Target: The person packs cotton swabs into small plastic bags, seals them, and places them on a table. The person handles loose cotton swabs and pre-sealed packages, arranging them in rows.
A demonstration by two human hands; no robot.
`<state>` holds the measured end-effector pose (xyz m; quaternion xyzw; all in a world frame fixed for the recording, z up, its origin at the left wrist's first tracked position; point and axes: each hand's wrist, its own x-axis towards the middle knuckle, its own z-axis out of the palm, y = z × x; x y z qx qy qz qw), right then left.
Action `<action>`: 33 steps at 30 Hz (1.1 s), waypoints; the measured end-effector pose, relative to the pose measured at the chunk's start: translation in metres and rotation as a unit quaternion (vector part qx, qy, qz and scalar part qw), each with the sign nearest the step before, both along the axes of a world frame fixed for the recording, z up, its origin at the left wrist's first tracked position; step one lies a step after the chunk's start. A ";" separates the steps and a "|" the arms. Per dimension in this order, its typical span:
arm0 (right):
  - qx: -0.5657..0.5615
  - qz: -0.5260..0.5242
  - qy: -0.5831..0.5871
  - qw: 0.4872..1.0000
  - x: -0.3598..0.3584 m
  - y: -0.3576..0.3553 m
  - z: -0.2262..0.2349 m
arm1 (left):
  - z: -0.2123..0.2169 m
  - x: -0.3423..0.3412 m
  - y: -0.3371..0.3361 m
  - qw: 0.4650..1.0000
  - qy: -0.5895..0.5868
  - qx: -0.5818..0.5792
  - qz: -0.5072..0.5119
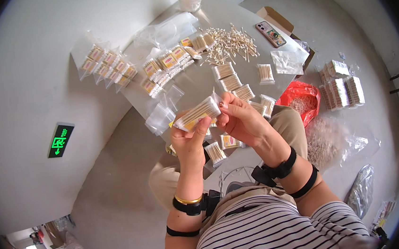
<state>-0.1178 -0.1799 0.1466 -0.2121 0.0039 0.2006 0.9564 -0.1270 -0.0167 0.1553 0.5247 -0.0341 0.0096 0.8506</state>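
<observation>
One swab pack point(199, 113) held in both hands above the near edge of the table point(227, 13), slanted, right end farther from the body. Left hand point(189, 138) clamped on it, thumb across the yellow label (other fingers mostly hidden behind). Right hand point(245, 119): thumb and index pinched together on the clear film at the pack's right end. Just beyond, a column of packs point(229, 83) on the table, one single pack point(265, 73) right of it. Farther out, loose swabs point(230, 43) in a messy heap, stacked labelled packs point(168, 62) to the left, clear bags point(165, 30) behind those, phone point(271, 34) near the far right edge. Off the table, right side: red bag point(294, 89) with thin sticks inside (swabs or bare, can't tell), bundled stacks point(337, 94) on the floor. Left wall: green exit sign point(61, 140).
</observation>
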 end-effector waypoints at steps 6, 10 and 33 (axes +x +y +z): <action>-0.320 -0.148 -0.218 0.910 -0.054 -0.019 0.058 | 0.054 -0.050 0.004 0.995 -0.066 0.079 -0.012; -0.389 -0.206 -0.284 0.852 -0.082 -0.021 0.073 | 0.077 -0.073 0.001 0.991 -0.085 0.091 -0.053; -0.337 -0.256 -0.379 0.823 -0.145 -0.016 0.123 | 0.115 -0.141 -0.016 0.993 -0.091 0.026 -0.065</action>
